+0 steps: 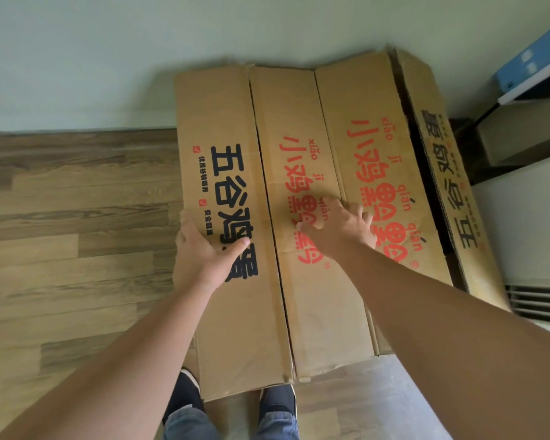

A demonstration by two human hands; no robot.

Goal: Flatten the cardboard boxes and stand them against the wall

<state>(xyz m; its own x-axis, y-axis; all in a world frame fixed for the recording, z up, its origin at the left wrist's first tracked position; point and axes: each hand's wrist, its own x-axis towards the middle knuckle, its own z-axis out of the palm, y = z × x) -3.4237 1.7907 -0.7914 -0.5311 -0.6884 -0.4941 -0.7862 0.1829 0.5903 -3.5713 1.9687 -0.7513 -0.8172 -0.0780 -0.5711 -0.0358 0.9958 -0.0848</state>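
Note:
A large brown cardboard box (pixel 299 296) printed with black and red characters lies opened out in front of me, its far end against the pale green wall (pixel 108 58). My left hand (pixel 204 252) grips the left edge of the left flap, thumb on top over the black print. My right hand (pixel 340 230) presses down with spread fingers on the seam between the two middle panels with red print. On the right, a last flap (pixel 442 173) with black print still angles upward, with a dark gap beside it.
Wood-pattern floor (pixel 61 233) spreads to the left. My two dark shoes (pixel 277 404) stand at the box's near edge. On the right stand a white unit with a vent (pixel 537 300) and a dark-framed stand with a blue-topped item (pixel 534 68).

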